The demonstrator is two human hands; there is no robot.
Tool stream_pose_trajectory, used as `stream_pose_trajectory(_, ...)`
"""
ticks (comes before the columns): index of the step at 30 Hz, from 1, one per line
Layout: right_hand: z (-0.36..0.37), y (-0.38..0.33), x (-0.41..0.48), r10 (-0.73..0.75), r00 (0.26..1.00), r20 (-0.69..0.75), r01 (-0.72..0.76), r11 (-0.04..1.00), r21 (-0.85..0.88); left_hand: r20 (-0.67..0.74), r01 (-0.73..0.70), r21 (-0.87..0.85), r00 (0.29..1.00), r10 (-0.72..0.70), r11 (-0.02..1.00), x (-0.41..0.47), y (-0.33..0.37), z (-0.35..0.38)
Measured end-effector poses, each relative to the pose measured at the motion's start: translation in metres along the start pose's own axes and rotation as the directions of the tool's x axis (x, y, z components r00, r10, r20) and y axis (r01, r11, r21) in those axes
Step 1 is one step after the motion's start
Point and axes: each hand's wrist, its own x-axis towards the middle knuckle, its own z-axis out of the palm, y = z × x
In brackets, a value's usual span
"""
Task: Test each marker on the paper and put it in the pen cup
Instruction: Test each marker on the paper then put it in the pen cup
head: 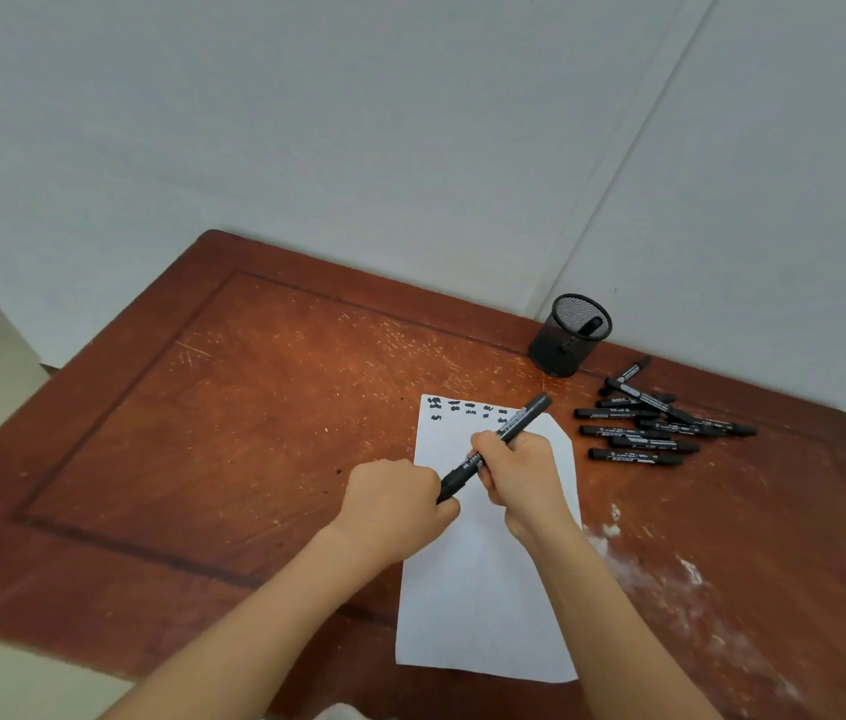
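I am holding one black marker (527, 415) with both hands above the upper half of the paper (483, 589). My left hand (395, 504) is gripping its nearer, lower end, the fingers (423, 480) curling tight round it so that end is hidden in my fist. My right hand (519, 475) is wrapping the middle of the barrel, its fingers (488, 444) closing round it. The far end is sticking out past my knuckles and pointing up and to the right. I cannot tell whether the cap is on or off, since my left fist is covering that end.

The paper is lying flat on the worktop (203, 433), its long side running away from me. Small black test marks (467, 407) are sitting in rows along its far edge. The pen cup (551, 356), black mesh, is standing upright at the far right of the worktop, close to the wall (358, 122) and beyond the paper's far right corner. One marker in the cup (590, 326) is leaning inside it. A heap of loose markers (654, 423) is lying to the right of the paper, near the cup, some crossing over others. The worktop is showing reddish-brown, scratched wood, with pale smears at its near right.
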Motion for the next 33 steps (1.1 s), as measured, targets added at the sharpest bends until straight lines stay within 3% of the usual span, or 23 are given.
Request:
stream_pose_trajectory(4,0.001,-0.004,0.003,-0.071,0.997,0.030,0.073,0.994,-0.075,-0.044,0.067,-0.241,0.996,-0.080,0.968,0.007,0.004,0.009)
stream_pose_trajectory(7,-0.001,0.000,0.005,-0.076,0.996,0.052,0.083,0.987,-0.141,0.002,0.082,-0.429,0.996,-0.090,0.899,0.013,0.008,0.020)
stream_pose_trajectory(10,-0.001,0.008,0.002,-0.028,0.997,0.072,0.041,0.982,-0.186,0.183,0.072,-0.702,0.980,0.082,0.708,0.010,-0.002,0.025)
stream_pose_trajectory(12,-0.025,-0.005,0.015,-0.016,0.992,-0.123,0.008,0.997,-0.072,0.325,0.140,-0.761,0.928,0.185,0.633,-0.002,-0.028,0.039)
stream_pose_trajectory(14,-0.069,-0.032,0.033,-0.060,0.935,-0.350,0.123,0.979,0.160,0.423,0.282,-0.730,0.902,0.088,0.622,-0.021,-0.053,0.060)
stream_pose_trajectory(15,-0.086,-0.046,0.040,-0.099,0.919,-0.381,0.194,0.956,0.219,0.409,0.319,-0.713,0.912,0.001,0.624,-0.023,-0.061,0.066)
stream_pose_trajectory(17,-0.084,-0.049,0.049,-0.184,0.936,-0.299,0.245,0.953,0.180,0.253,0.238,-0.660,0.963,-0.088,0.713,-0.013,-0.060,0.070)
stream_pose_trajectory(19,-0.052,-0.032,0.052,-0.208,0.968,-0.141,0.230,0.959,0.165,0.046,0.098,-0.571,0.995,-0.088,0.815,0.005,-0.040,0.066)
stream_pose_trajectory(21,-0.024,-0.008,0.056,-0.166,0.986,-0.023,0.167,0.971,0.168,-0.169,-0.010,-0.394,0.984,-0.061,0.919,0.021,-0.028,0.069)
stream_pose_trajectory(23,-0.010,0.017,0.064,-0.069,0.998,0.006,0.068,0.991,0.115,-0.319,-0.097,-0.248,0.947,0.014,0.964,0.033,-0.034,0.087)
stream_pose_trajectory(33,0.022,0.056,0.102,0.010,1.000,-0.013,-0.010,1.000,0.018,-0.186,-0.124,-0.066,0.977,0.110,0.990,0.050,-0.045,0.112)
